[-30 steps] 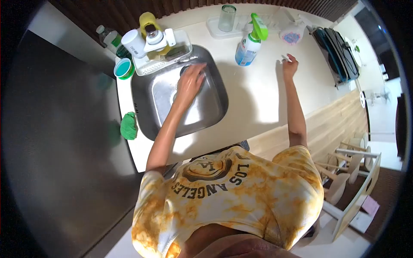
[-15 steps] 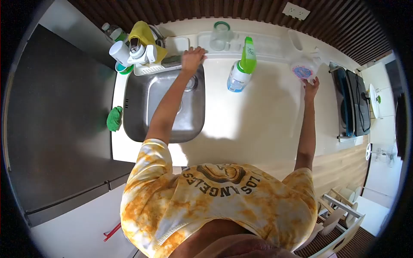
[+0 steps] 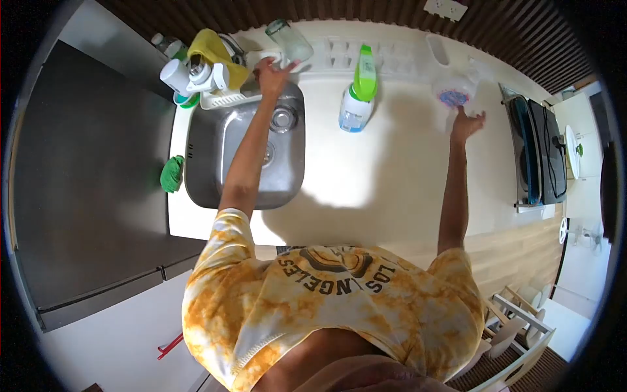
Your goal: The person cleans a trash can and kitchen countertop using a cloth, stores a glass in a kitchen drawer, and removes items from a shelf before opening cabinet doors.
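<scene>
My left hand (image 3: 272,78) is at the back edge of the sink, thumb and fingers around the lower end of a clear glass (image 3: 292,42) with a green rim. The glass leans to the left; my fingers partly hide where they meet it. My right hand (image 3: 466,124) is on the right side of the counter with its fingers spread. Its tip is at the near side of a clear container (image 3: 469,85) with a pink and blue label; I cannot tell whether they touch. Between my hands stands a white spray bottle (image 3: 356,108) with a green trigger head.
A steel sink (image 3: 215,163) lies at left, a green cloth (image 3: 172,174) on its rim. Behind it are a yellow cloth (image 3: 210,49), a white mug (image 3: 175,75) and a white rack (image 3: 225,99). A clear tray (image 3: 395,59) lines the wall. Dark appliances (image 3: 545,150) stand at right.
The glass has shifted left from the clear tray and now leans, with my left hand at it. My right hand has opened and its fingers have drawn back from the labelled container.
</scene>
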`<state>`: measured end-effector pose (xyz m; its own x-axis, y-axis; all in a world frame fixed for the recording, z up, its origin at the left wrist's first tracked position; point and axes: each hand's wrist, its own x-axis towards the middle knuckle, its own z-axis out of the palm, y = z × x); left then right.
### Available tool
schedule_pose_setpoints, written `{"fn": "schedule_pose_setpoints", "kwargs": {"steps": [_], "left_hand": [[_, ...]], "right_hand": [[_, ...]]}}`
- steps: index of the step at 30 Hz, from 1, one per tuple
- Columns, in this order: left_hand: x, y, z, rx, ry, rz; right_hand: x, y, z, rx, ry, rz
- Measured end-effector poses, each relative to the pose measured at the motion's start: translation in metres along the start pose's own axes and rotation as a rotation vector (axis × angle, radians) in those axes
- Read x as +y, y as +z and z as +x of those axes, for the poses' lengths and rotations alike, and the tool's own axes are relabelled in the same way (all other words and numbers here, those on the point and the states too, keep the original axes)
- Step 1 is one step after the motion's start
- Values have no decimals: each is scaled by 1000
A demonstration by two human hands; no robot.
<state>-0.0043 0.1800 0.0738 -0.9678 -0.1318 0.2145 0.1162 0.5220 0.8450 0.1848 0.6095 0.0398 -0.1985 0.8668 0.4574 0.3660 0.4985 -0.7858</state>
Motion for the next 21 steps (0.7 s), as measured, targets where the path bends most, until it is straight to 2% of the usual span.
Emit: {"fn": "schedule_pose_setpoints", "kwargs": {"steps": [1, 3, 4, 5, 6, 9, 11, 12, 14, 15, 16, 18, 19, 20, 21], "left_hand": [[-4, 7, 14, 122, 35, 24], [-27, 50, 68, 365, 98, 59], [-37, 75, 97, 331, -51, -168], [-19, 66, 94, 190, -161, -106], [13, 57, 94, 48, -258, -54], [39, 51, 86, -1, -290, 116], [36, 54, 80, 185, -205, 101], [29, 53, 81, 248, -148, 106], [18, 26, 61, 289, -42, -224], [3, 20, 53, 277, -17, -336], [30, -12, 15, 173, 124, -516], [52, -51, -53, 108, 131, -668], [47, -64, -73, 89, 176, -745], [21, -72, -88, 136, 195, -310], [-5, -80, -104, 196, 202, 124]], "right_hand": [[-35, -21, -12, 74, -117, 243], [-63, -34, -19, 56, -148, 311], [-72, -40, -22, 49, -159, 335], [-81, -47, -25, 4, -70, 276], [-78, -48, -22, 4, -101, 264], [-60, -64, -19, -63, -147, 197], [-61, -78, -25, -191, -128, 155], [-66, -86, -24, -464, -60, 313], [-79, -120, -22, -1005, 97, 609], [-102, -139, -27, -1148, 93, 659], [-124, -152, -38, -1294, 90, 713], [-124, -146, -68, -1467, 221, 1234], [-110, -132, -86, -1585, 156, 878], [-106, -120, -99, -1661, 64, 516], [-137, -130, -102, -1246, -688, 253]]}}
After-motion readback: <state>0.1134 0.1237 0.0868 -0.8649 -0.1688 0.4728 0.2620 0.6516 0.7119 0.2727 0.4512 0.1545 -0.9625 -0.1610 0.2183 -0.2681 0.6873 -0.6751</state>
